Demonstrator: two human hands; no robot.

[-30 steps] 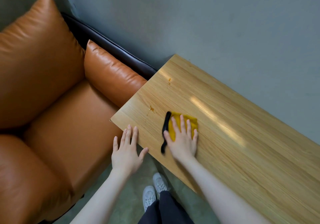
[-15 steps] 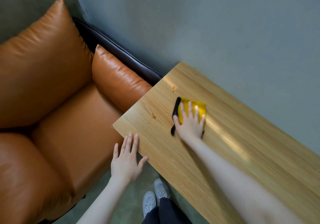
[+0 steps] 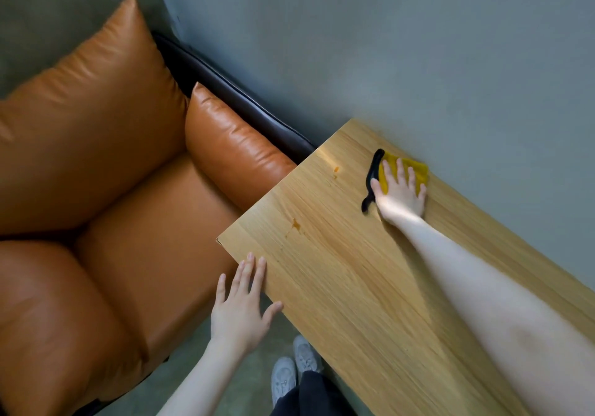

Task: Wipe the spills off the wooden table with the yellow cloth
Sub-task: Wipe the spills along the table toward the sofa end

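Shoes [image 3: 294, 371]: two pale sneakers on the floor by the table's near edge, partly covered by dark trousers.
Left hand [image 3: 240, 314]: open, fingers spread, nothing in it. Sits at the table's near-left edge, fingertips at the rim; can't tell if it presses on the wood.
Table [image 3: 347, 287]: wooden top running diagonally, near-left corner pointing at the sofa. Bare wood between the two hands. Right end cut off by the frame.
Near spill [image 3: 296, 223]: small orange blot close to the left corner, well apart from the cloth.
Far spill [image 3: 336, 170]: smaller orange spot near the far-left edge, left of the cloth, not touching it.
Right hand [image 3: 401, 192]: flat, palm down, fingers spread on the cloth, pressing rather than gripping. Arm reaches across the top.
Cloth [image 3: 418, 171]: yellow with a black edge strip along its left side, at the table's far edge next to the wall. Mostly under the hand.
Sofa [image 3: 106, 190]: orange leather, tight against the table's left end, no gap visible there.
Wall [image 3: 418, 45]: grey, runs along the table's far edge.
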